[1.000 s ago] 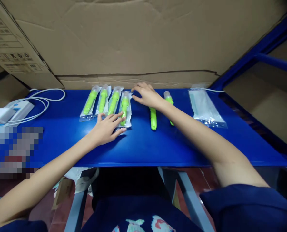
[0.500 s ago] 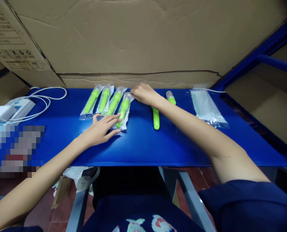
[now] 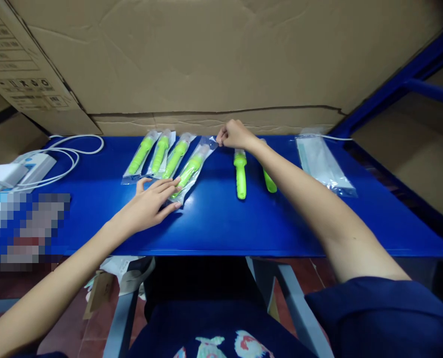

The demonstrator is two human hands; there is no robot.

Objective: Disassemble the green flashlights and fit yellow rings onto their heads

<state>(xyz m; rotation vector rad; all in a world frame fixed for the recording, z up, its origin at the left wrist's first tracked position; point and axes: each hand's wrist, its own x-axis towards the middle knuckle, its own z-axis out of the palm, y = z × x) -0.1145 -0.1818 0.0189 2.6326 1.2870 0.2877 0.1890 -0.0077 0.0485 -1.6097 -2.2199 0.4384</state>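
My right hand (image 3: 235,135) pinches the upper end of a clear plastic bag (image 3: 203,150), which stretches at a slant down toward my left hand. Inside it lies a bright green, pen-shaped item (image 3: 188,171) with a clear cap. My left hand (image 3: 150,205) has its fingers spread, the fingertips resting on the bag's lower end. Left of this bag, three similar green items (image 3: 138,159) lie side by side in their own clear bags. Two unbagged ones are to the right: one green item (image 3: 241,179) lies below my right wrist, and another (image 3: 270,183) is partly covered by my forearm.
A clear packet (image 3: 324,164) of flat, pale sleeves lies on the right of the blue table (image 3: 214,228). White power strips (image 3: 38,166) and a looped cable are at the left, beside a blurred-out object (image 3: 35,228). A cardboard wall (image 3: 191,64) stands behind the table.
My right hand has moved right, drawing the bag's upper end with it, so the bag now slants more. My left hand has shifted slightly left and down with the lower end.
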